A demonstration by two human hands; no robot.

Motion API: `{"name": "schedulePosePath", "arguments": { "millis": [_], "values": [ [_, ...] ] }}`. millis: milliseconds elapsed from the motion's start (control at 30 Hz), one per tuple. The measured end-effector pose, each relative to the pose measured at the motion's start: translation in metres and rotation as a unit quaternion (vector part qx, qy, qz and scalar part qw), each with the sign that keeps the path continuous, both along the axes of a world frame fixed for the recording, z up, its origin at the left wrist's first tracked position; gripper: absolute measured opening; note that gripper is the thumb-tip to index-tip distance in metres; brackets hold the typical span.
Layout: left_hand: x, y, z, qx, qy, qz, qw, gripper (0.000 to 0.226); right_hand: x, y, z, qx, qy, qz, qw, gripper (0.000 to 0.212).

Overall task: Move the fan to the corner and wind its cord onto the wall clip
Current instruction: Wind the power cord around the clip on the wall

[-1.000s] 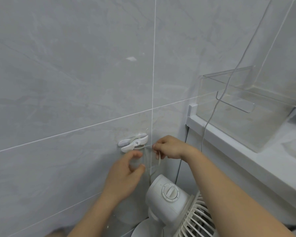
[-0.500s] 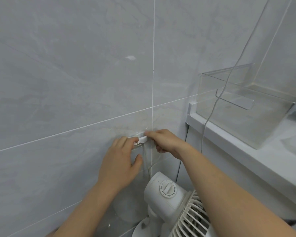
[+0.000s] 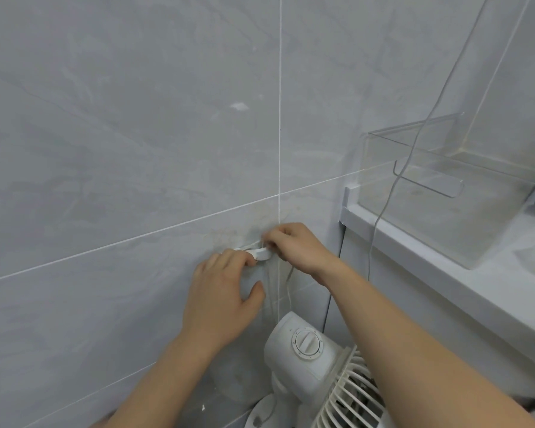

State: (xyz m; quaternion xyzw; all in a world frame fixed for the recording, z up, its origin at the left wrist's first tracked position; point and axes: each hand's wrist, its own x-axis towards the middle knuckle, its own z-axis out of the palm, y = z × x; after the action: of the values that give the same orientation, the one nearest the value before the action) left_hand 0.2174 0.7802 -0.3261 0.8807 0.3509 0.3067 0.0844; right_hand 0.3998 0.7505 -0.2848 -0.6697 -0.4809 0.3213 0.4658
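Both hands meet at the white wall clip [image 3: 259, 252], mid-frame: right hand [image 3: 295, 246] pinches it, left hand [image 3: 221, 296] half hides it, grip unclear; thin cord [image 3: 288, 282] dangles toward the white fan [image 3: 306, 356], cropped lower right.

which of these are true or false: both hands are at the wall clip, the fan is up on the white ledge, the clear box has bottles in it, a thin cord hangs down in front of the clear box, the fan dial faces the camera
1. Both hands are at the wall clip. True: the left hand and right hand both have fingers on it.
2. The fan is on the white ledge. False: it stands lower, below the clip, by the wall.
3. The clear box has bottles in it. False: no bottles show inside.
4. A thin cord hangs in front of the clear box. True.
5. The fan dial faces the camera. True.
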Motion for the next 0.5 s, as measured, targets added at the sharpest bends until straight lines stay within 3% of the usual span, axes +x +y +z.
{"name": "schedulePosePath", "arguments": {
  "millis": [133,300,400,500],
  "values": [
    [0.000,-0.007,0.007,-0.064,-0.055,-0.010,0.996,0.020,0.001,-0.008,0.003,0.008,0.014,0.056,0.998,0.030],
    [-0.002,-0.007,0.017,-0.188,-0.110,-0.063,0.974,0.029,-0.001,0.002,-0.007,0.042,-0.046,0.063,0.996,0.015],
    [-0.008,0.000,0.018,-0.216,-0.120,-0.079,0.966,0.034,-0.002,0.007,-0.012,0.046,-0.069,0.051,0.995,0.013],
    [-0.016,0.010,0.020,-0.231,-0.115,-0.045,0.965,0.022,-0.002,0.009,-0.013,0.041,-0.078,0.048,0.995,0.014]
  ]
}}
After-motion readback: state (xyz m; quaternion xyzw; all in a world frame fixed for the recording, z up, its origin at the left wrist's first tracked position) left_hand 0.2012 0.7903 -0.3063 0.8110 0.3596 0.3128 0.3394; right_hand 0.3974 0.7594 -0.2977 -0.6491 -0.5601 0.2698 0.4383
